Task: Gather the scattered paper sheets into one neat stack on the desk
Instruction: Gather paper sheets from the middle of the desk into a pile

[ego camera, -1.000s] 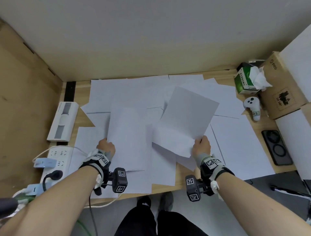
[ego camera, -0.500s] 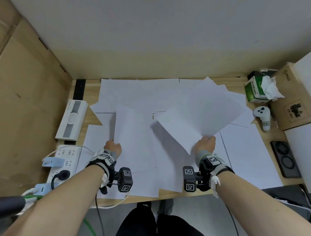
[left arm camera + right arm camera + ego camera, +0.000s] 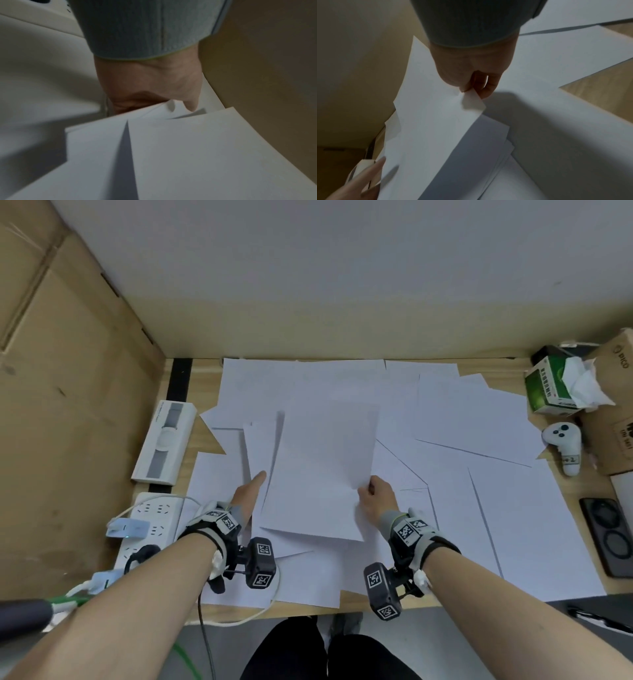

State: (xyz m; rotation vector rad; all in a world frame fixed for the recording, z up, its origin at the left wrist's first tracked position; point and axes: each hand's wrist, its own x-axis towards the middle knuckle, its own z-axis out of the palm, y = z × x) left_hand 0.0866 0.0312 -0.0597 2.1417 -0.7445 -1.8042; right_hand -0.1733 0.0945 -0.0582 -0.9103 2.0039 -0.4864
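Observation:
Many white paper sheets (image 3: pixel 479 419) lie scattered and overlapping on the wooden desk (image 3: pixel 209 441). My left hand (image 3: pixel 248 491) holds a small stack of sheets (image 3: pixel 260 446) by its near left edge, thumb on top (image 3: pixel 190 106) and fingers hidden beneath. My right hand (image 3: pixel 375 498) pinches the right edge of one sheet (image 3: pixel 322 467) between thumb and fingers (image 3: pixel 467 89). That sheet lies over the left hand's stack, slightly offset to the right. More loose sheets (image 3: pixel 308 577) lie under both hands at the desk's front edge.
A white power strip (image 3: pixel 147 522) with plugs and a long white box (image 3: pixel 164 440) sit at the left, beside a cardboard wall (image 3: pixel 68 371). At the right are a green tissue box (image 3: pixel 548 385), a white controller (image 3: pixel 563 443), a black phone (image 3: pixel 613 535) and a cardboard box (image 3: pixel 613 419).
My right hand has carried its sheet leftward and turned it square over the stack in my left hand. The left hand's thumb now lies stretched out on the stack.

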